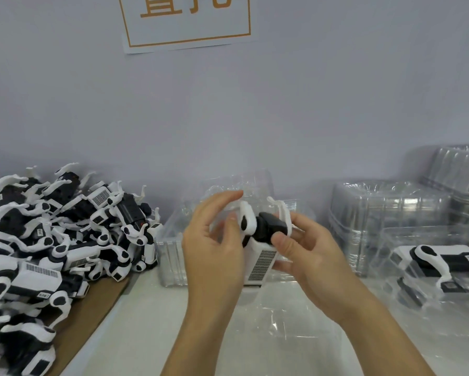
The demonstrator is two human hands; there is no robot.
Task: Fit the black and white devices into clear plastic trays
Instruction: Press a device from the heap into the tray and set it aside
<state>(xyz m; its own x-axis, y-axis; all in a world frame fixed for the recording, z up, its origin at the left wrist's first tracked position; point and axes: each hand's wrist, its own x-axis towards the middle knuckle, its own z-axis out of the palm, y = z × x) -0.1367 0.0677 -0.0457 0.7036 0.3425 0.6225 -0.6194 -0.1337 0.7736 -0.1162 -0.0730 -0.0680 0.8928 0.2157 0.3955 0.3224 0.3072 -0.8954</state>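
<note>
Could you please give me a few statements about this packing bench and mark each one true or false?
1. Both hands hold one black and white device above the bench. True: the left hand and the right hand grip it from either side.
2. The pile of loose devices lies on the person's right. False: it lies on the left.
3. A clear plastic tray on the right already holds a device. True.
4. The stacks of empty trays stand on the left by the pile. False: they stand at the right, against the wall.
5. The paper sign on the wall has orange print. True.
</note>
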